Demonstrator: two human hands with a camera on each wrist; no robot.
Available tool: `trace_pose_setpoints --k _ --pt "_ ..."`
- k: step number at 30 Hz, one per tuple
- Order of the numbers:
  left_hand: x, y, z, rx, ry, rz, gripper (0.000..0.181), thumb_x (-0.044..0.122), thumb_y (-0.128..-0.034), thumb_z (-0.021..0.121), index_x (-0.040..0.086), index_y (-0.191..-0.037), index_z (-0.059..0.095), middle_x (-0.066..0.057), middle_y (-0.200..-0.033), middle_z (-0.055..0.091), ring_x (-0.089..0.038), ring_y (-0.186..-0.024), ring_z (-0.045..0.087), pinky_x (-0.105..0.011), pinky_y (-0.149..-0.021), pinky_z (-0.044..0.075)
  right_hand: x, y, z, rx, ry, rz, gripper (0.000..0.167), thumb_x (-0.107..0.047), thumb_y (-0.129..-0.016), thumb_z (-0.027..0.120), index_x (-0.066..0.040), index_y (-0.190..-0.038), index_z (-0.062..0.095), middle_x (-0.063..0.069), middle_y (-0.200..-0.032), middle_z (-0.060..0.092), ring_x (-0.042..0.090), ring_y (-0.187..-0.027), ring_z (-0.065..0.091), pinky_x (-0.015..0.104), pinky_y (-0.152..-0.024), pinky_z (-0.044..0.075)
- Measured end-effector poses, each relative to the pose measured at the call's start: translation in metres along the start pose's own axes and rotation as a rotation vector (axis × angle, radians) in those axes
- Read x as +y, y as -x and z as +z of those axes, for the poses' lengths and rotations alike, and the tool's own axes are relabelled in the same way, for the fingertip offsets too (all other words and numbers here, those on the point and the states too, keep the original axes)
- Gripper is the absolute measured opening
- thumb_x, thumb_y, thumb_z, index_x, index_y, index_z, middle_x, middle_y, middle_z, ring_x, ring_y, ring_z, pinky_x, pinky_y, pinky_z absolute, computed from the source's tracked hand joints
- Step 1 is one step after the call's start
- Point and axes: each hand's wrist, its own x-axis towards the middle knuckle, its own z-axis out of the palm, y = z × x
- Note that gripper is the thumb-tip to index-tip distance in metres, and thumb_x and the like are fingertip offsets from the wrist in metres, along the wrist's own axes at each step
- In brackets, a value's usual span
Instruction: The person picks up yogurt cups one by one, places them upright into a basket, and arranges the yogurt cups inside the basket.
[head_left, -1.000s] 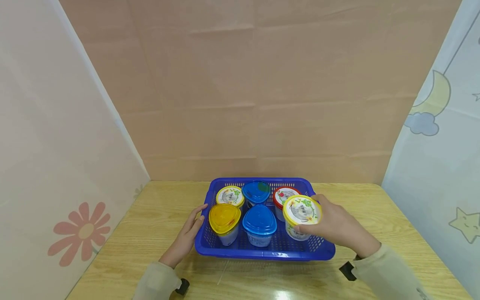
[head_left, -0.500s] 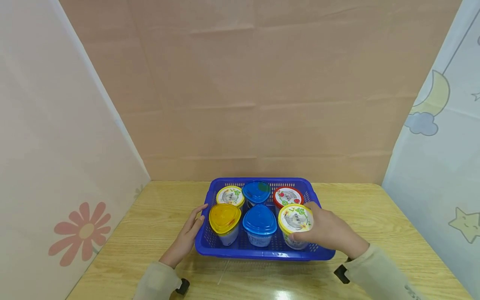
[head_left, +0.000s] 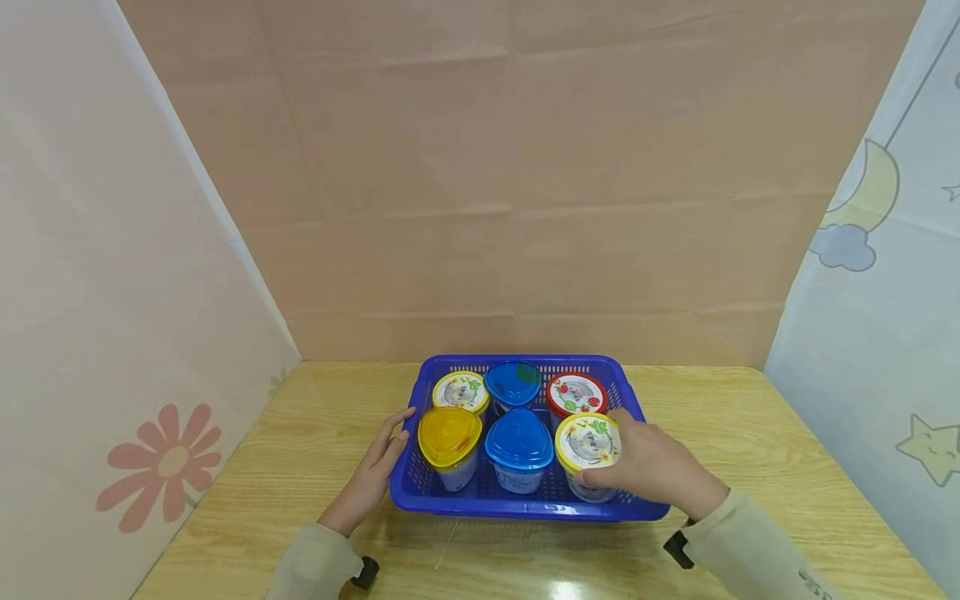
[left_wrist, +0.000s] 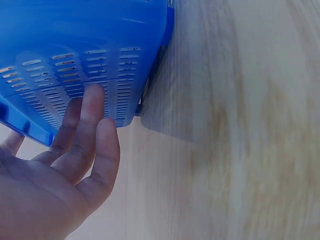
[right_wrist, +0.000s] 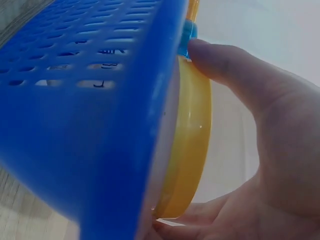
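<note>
A blue plastic basket (head_left: 525, 507) holds several lidded tubs. At its right front stands a tub with a yellow-rimmed, flower-printed lid (head_left: 588, 442); my right hand (head_left: 652, 467) grips it around the lid, thumb on the near side. In the right wrist view, the yellow lid rim (right_wrist: 192, 135) sits between thumb and fingers, just above the basket's edge. My left hand (head_left: 369, 482) rests at the basket's left side. The left wrist view shows its loosely bent fingers (left_wrist: 92, 107) against the slotted outer wall.
Beside the held tub are a blue-lidded tub (head_left: 519, 442) and a yellow-lidded tub (head_left: 450, 437). Behind stand a red-rimmed tub (head_left: 576, 393), another blue-lidded tub (head_left: 513, 383) and another yellow-rimmed tub (head_left: 461, 392). Everything stands on a wooden table (head_left: 300, 433) before a brown backdrop (head_left: 480, 208).
My right hand has lowered the yellow-rimmed tub into the basket's right front corner, moving slightly left and toward me. The left hand and basket have stayed put.
</note>
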Motion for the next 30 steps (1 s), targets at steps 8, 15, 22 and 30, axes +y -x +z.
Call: trace_pose_setpoints --k 8,15,22,30 --pt "-0.0021 0.0005 0.0006 0.014 -0.032 0.011 0.042 0.04 -0.1093 0.035 0.033 -0.151 0.037 -0.012 -0.156 0.037 -0.035 -0.127 0.052 -0.052 -0.1 0.049 0.0 -0.0008 0.0035 0.028 0.047 -0.008 0.101 -0.061 -0.063 0.086 0.007 -0.127 0.049 0.004 -0.091 0.062 0.017 -0.075 0.058 0.036 -0.058 0.049" --pt "-0.0011 0.0008 0.0004 0.011 -0.033 0.007 0.042 0.041 -0.1091 0.035 0.033 -0.151 0.037 -0.011 -0.158 0.034 -0.036 -0.13 0.05 -0.053 -0.101 0.048 -0.0006 -0.0002 0.0044 0.066 0.1 0.008 0.101 -0.066 -0.06 0.085 0.005 -0.123 0.054 0.009 -0.092 0.057 0.02 -0.074 0.055 0.038 -0.057 0.049" --pt "-0.002 0.0004 0.0006 0.012 -0.042 0.004 0.043 0.044 -0.1084 0.036 0.035 -0.151 0.037 -0.008 -0.161 0.029 -0.037 -0.135 0.046 -0.056 -0.105 0.044 0.0014 0.0009 0.008 0.106 0.098 0.02 0.106 -0.07 -0.057 0.084 0.005 -0.125 0.056 0.015 -0.094 0.042 0.022 -0.062 0.052 0.035 -0.051 0.045" --pt "-0.0023 0.0004 0.0011 0.02 -0.062 0.005 0.043 0.044 -0.1086 0.036 0.034 -0.151 0.037 -0.008 -0.161 0.028 -0.038 -0.136 0.045 -0.057 -0.106 0.043 0.0021 -0.0008 0.0087 0.097 0.11 0.022 0.105 -0.071 -0.056 0.084 0.005 -0.123 0.056 0.014 -0.093 0.045 0.022 -0.065 0.052 0.036 -0.052 0.046"
